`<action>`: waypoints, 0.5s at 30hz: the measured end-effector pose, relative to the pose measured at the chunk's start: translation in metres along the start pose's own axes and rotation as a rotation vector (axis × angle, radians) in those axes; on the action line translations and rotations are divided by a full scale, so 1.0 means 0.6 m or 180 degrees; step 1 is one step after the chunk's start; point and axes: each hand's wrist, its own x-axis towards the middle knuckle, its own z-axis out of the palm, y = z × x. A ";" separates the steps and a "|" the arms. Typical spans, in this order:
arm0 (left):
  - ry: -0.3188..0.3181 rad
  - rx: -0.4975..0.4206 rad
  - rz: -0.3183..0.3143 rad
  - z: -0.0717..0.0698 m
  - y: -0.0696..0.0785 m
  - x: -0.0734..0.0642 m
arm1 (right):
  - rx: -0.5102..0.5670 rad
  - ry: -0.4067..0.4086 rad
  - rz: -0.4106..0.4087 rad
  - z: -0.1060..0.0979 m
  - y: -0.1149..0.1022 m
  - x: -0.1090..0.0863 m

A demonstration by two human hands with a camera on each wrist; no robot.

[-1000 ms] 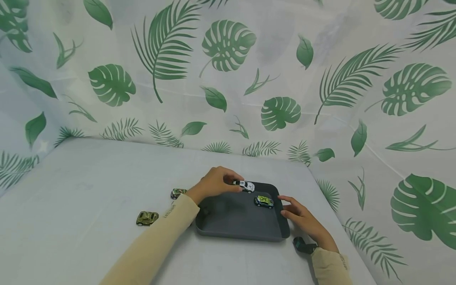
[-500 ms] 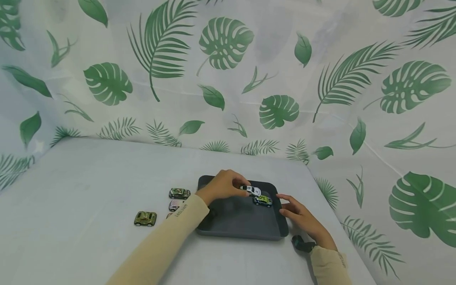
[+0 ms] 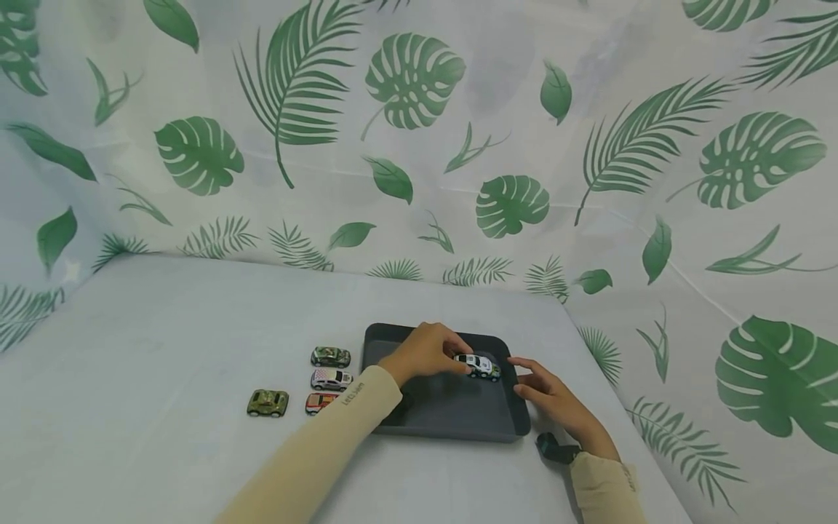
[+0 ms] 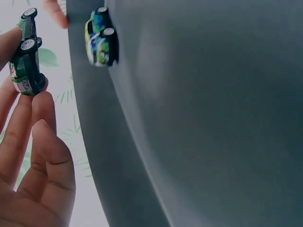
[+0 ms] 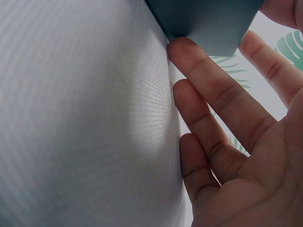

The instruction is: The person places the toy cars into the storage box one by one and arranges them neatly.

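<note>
My left hand (image 3: 432, 353) is above the grey tray (image 3: 452, 415), pinching a small white toy car (image 3: 473, 360) between thumb and fingers. In the left wrist view the pinched car (image 4: 27, 56) shows its dark underside and wheels, held clear of the tray's floor. Against the tray's right wall, a yellow-green toy car (image 3: 495, 374) is partly covered by the white one in the head view; the left wrist view shows it fully. My right hand (image 3: 559, 400) rests at the tray's right side, its extended fingertips touching the outer wall (image 5: 213, 28) near the table.
Left of the tray, several toy cars stand on the white table: a camouflage one (image 3: 330, 356), a white-pink one (image 3: 331, 379), a red one (image 3: 320, 402) partly behind the sleeve, and an olive one (image 3: 268, 402). A leaf-print cloth (image 3: 419, 182) rises behind.
My left hand has moved right and toward me with the white car, bringing it over the yellow-green car. More of the cars at left now show. The right hand stays put.
</note>
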 end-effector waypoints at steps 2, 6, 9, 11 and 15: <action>-0.0026 0.0004 -0.0039 0.008 0.002 0.003 | -0.0005 0.0000 0.0007 0.000 -0.001 -0.001; -0.0084 0.0070 -0.0087 0.022 0.007 0.007 | -0.0004 -0.0003 0.0009 0.000 -0.001 -0.002; -0.0111 0.0179 -0.0105 0.029 0.010 0.010 | -0.0001 -0.0002 0.0022 0.001 -0.001 -0.001; -0.0128 0.0290 -0.0104 0.032 0.012 0.010 | -0.0005 0.0000 0.0027 0.001 -0.001 -0.001; -0.0135 0.0546 -0.0101 0.036 0.019 0.008 | -0.0005 -0.0002 0.0008 0.001 -0.002 -0.001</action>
